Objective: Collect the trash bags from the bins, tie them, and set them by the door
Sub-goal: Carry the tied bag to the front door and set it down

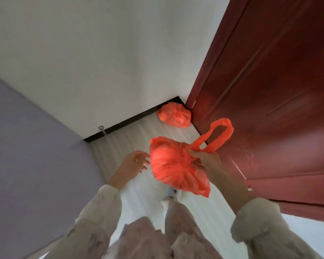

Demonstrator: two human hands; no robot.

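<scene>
Two orange trash bags are in view. One bag (174,165) hangs mid-frame, pinched at its gathered neck by the right hand (206,159), a handle loop (221,133) sticking up toward one o'clock. It looks light, soft and crinkly, probably slippery film; the knotted neck or loop seems the safest hold. At nine o'clock of it, the left hand (137,161) hovers with fingers spread, holding nothing. A tied bag (174,116) sits at twelve o'clock in the corner, between the white wall (101,62) and the red door (269,90), on pale wood-look floor (131,144).
</scene>
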